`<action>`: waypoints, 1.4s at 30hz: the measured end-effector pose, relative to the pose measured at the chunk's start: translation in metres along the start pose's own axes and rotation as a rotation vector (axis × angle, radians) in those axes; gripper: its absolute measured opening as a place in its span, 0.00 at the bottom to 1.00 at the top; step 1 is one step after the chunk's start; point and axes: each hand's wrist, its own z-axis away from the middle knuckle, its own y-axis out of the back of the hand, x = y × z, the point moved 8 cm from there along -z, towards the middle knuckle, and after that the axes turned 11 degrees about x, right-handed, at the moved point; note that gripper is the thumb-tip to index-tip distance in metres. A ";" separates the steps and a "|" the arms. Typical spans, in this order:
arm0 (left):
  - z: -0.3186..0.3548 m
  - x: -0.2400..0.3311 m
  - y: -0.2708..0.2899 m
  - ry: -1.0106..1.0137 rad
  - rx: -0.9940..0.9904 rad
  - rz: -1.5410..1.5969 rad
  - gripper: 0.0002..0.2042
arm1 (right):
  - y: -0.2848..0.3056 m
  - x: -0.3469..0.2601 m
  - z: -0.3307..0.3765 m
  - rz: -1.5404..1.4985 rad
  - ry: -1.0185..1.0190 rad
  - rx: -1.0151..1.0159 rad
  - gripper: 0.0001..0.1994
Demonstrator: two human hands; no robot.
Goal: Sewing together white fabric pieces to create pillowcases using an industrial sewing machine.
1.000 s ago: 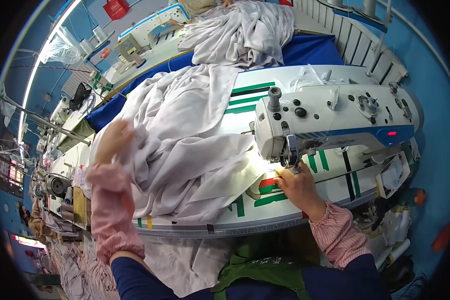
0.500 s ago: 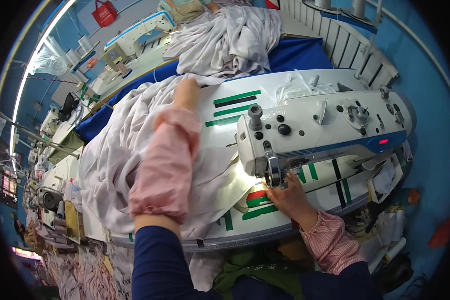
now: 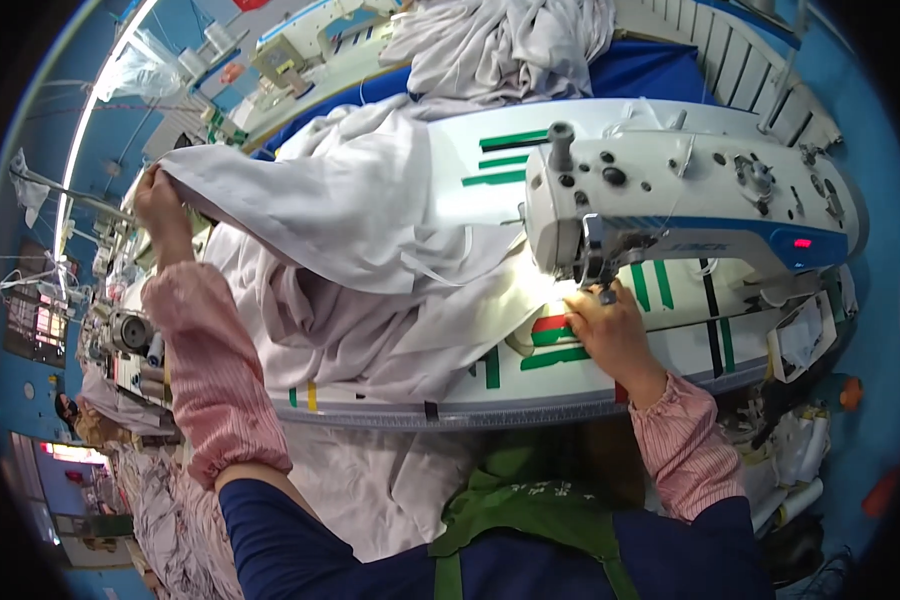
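Note:
A large piece of pale grey-white fabric (image 3: 340,215) lies bunched over the left half of the white sewing table. My left hand (image 3: 162,205) is raised at the far left, fingers closed on a corner of the fabric, which stretches from there toward the sewing machine (image 3: 700,210). Under the lit needle area the fabric's right end runs beside the presser foot. My right hand (image 3: 610,325) rests right by the needle, fingers bent and pressed together at the fabric's edge. Its fingertips are partly hidden by the machine head, so what they hold cannot be made out.
Green and black tape strips (image 3: 510,160) mark the table, with a measuring tape (image 3: 530,412) along its front edge. More fabric (image 3: 510,50) is heaped at the back. A white box (image 3: 802,335) stands at the right. Another sewing machine (image 3: 320,35) is at the back left.
My left hand has swung from the back of the table out to the left, lifting a fabric corner with it. My right hand stays by the needle. The view has shifted.

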 end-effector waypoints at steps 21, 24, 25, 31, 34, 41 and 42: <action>0.435 0.100 -0.104 -0.599 -1.458 0.053 0.02 | 0.010 0.001 0.002 -0.045 -0.034 0.113 0.09; 0.489 0.085 -0.100 -0.599 -1.363 -0.023 0.12 | 0.006 -0.002 0.002 0.028 0.002 0.051 0.11; 0.496 0.075 -0.101 -0.587 -1.341 -0.106 0.12 | 0.006 -0.002 0.002 0.009 -0.006 0.046 0.12; 0.495 0.050 -0.103 -0.797 -1.189 0.007 0.16 | 0.002 0.000 0.000 -0.017 -0.015 0.017 0.15; 0.490 0.035 -0.105 -0.821 -1.201 0.000 0.17 | 0.002 0.001 0.000 0.005 -0.008 0.022 0.15; 0.479 0.040 -0.110 -0.868 -1.247 -0.041 0.14 | 0.000 0.001 0.003 0.027 -0.010 0.037 0.16; 0.478 0.042 -0.109 -0.882 -1.284 -0.064 0.13 | 0.003 0.001 0.003 0.034 -0.001 0.056 0.17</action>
